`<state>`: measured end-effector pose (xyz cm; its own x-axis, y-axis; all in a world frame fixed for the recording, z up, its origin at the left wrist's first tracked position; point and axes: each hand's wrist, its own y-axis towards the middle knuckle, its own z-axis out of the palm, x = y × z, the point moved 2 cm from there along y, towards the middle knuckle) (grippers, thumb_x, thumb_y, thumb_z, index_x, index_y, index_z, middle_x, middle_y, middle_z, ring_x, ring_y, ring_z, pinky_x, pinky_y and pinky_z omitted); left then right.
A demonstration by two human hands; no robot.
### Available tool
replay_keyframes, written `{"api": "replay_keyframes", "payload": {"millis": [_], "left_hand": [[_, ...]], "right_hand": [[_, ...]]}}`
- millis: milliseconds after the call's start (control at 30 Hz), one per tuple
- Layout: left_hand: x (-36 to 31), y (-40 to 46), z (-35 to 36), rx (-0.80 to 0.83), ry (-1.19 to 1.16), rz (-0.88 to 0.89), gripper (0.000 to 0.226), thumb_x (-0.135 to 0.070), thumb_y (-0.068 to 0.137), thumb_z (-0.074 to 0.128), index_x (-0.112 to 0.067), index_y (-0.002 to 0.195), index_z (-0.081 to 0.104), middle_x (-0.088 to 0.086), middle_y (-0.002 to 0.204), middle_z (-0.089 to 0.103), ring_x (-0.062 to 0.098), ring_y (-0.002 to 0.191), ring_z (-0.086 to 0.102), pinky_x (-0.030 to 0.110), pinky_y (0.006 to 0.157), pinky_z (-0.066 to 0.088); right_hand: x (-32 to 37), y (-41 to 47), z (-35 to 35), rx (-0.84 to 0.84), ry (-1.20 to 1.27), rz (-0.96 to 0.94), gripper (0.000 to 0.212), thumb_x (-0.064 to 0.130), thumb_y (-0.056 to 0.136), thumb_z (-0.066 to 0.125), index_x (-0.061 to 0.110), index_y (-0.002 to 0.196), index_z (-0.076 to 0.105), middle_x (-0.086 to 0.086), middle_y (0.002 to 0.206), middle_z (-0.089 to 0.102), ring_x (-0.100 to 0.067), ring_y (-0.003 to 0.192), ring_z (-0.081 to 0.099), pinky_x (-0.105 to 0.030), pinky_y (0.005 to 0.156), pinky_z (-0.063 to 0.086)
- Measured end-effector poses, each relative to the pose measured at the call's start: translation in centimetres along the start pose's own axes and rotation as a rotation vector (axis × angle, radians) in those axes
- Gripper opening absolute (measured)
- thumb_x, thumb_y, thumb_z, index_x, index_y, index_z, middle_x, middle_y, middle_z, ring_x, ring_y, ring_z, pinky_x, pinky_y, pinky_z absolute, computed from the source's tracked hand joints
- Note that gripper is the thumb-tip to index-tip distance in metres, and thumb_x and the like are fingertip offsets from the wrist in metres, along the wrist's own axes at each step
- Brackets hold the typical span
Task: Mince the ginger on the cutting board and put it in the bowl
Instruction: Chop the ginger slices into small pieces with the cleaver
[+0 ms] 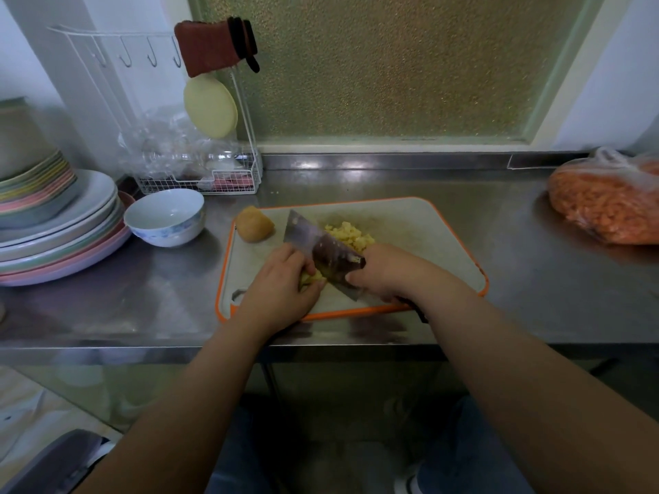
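Note:
A grey cutting board with an orange rim (pixel 445 240) lies on the steel counter. My right hand (pixel 396 270) grips a cleaver (pixel 313 244) whose blade slants across the board. Chopped yellow ginger (pixel 351 234) is piled behind the blade. My left hand (pixel 281 283) is curled round more ginger pieces (pixel 312 278) right against the blade's near side. A whole ginger chunk (pixel 255 224) sits at the board's far left corner. The white bowl with blue pattern (pixel 165 217) stands left of the board and looks empty.
Stacked plates (pixel 60 229) fill the counter's left end beside the bowl. A white wire rack (pixel 199 172) with plastic wrap stands behind the bowl. A plastic bag of orange food (pixel 606 205) lies at the right. The counter's front edge runs just below the board.

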<state>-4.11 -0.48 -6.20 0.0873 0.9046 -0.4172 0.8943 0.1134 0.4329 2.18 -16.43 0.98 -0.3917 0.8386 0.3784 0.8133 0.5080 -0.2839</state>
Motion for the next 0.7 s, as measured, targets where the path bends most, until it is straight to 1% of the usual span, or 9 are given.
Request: {"api": "replay_keyframes", "payload": {"millis": [100, 167, 200, 267, 333, 400, 467, 600, 700], "left_hand": [[0.0, -0.1, -0.1, 0.001, -0.026, -0.016, 0.024, -0.030, 0.078, 0.072, -0.019, 0.088, 0.054, -0.002, 0.095, 0.046, 0.016, 0.091, 0.047, 0.027, 0.079, 0.038], [0.1, -0.2, -0.1, -0.009, -0.037, -0.026, 0.024, -0.030, 0.078, 0.073, -0.019, 0.090, 0.055, -0.003, 0.096, 0.046, 0.014, 0.092, 0.045, 0.024, 0.080, 0.035], [0.1, -0.2, -0.2, -0.018, -0.042, -0.028, 0.024, -0.029, 0.077, 0.073, -0.019, 0.090, 0.055, -0.004, 0.096, 0.046, 0.014, 0.093, 0.043, 0.024, 0.080, 0.033], [0.1, -0.3, -0.3, -0.031, -0.056, -0.023, 0.020, -0.023, 0.076, 0.072, -0.019, 0.088, 0.057, -0.004, 0.094, 0.047, 0.014, 0.091, 0.044, 0.025, 0.078, 0.034], [0.1, -0.3, -0.3, -0.033, -0.062, -0.014, 0.015, -0.018, 0.076, 0.069, -0.019, 0.086, 0.057, -0.006, 0.091, 0.047, 0.014, 0.087, 0.045, 0.025, 0.074, 0.036], [0.1, -0.3, -0.3, -0.033, -0.051, -0.007, 0.013, -0.016, 0.077, 0.068, -0.018, 0.085, 0.058, -0.007, 0.089, 0.046, 0.011, 0.083, 0.043, 0.020, 0.071, 0.033], [0.1, -0.2, -0.2, -0.032, -0.036, 0.007, 0.011, -0.015, 0.078, 0.067, -0.017, 0.085, 0.059, -0.007, 0.088, 0.046, 0.009, 0.081, 0.042, 0.019, 0.070, 0.031], [0.2, 0.0, -0.3, -0.013, -0.042, 0.013, 0.008, -0.014, 0.079, 0.067, -0.017, 0.083, 0.061, -0.005, 0.087, 0.046, 0.010, 0.080, 0.043, 0.021, 0.070, 0.032], [0.2, 0.0, -0.4, 0.002, -0.035, 0.016, 0.007, -0.014, 0.080, 0.067, -0.017, 0.083, 0.061, -0.004, 0.087, 0.047, 0.009, 0.081, 0.042, 0.020, 0.070, 0.031]], "right_hand": [[-0.4, -0.5, -0.8, -0.056, 0.012, -0.018, 0.026, 0.025, 0.094, 0.054, 0.006, 0.110, 0.063, -0.011, 0.080, 0.058, -0.028, 0.072, 0.056, -0.027, 0.055, 0.037], [-0.4, -0.8, -1.1, -0.103, 0.007, -0.012, 0.025, 0.025, 0.093, 0.052, 0.006, 0.106, 0.063, -0.008, 0.070, 0.053, -0.025, 0.061, 0.051, -0.026, 0.048, 0.035], [-0.3, -0.9, -1.1, -0.117, -0.014, -0.014, 0.025, 0.026, 0.093, 0.052, 0.005, 0.103, 0.063, -0.006, 0.067, 0.049, -0.024, 0.059, 0.049, -0.026, 0.048, 0.035], [-0.1, -1.0, -0.9, -0.140, -0.068, -0.030, 0.025, 0.028, 0.091, 0.053, 0.007, 0.100, 0.063, -0.005, 0.072, 0.050, -0.025, 0.068, 0.051, -0.027, 0.055, 0.036], [0.2, -1.0, -0.7, -0.139, -0.092, -0.046, 0.020, 0.029, 0.091, 0.054, 0.011, 0.095, 0.062, -0.004, 0.076, 0.051, -0.026, 0.076, 0.053, -0.029, 0.062, 0.037], [0.5, -1.0, -0.5, -0.120, -0.112, -0.058, 0.013, 0.028, 0.091, 0.053, 0.016, 0.088, 0.056, -0.002, 0.071, 0.048, -0.026, 0.076, 0.053, -0.030, 0.063, 0.038], [0.9, -1.0, -0.3, -0.107, -0.138, -0.063, 0.012, 0.027, 0.091, 0.053, 0.018, 0.084, 0.051, -0.001, 0.069, 0.046, -0.025, 0.076, 0.053, -0.031, 0.064, 0.039], [1.3, -0.9, 0.0, -0.061, -0.160, -0.038, 0.011, 0.023, 0.089, 0.054, 0.015, 0.081, 0.052, -0.002, 0.069, 0.048, -0.025, 0.073, 0.053, -0.029, 0.061, 0.039], [1.9, -0.6, 0.0, -0.023, -0.196, -0.029, 0.007, 0.019, 0.089, 0.054, 0.015, 0.084, 0.053, -0.002, 0.070, 0.048, -0.024, 0.070, 0.052, -0.028, 0.061, 0.039]]}}
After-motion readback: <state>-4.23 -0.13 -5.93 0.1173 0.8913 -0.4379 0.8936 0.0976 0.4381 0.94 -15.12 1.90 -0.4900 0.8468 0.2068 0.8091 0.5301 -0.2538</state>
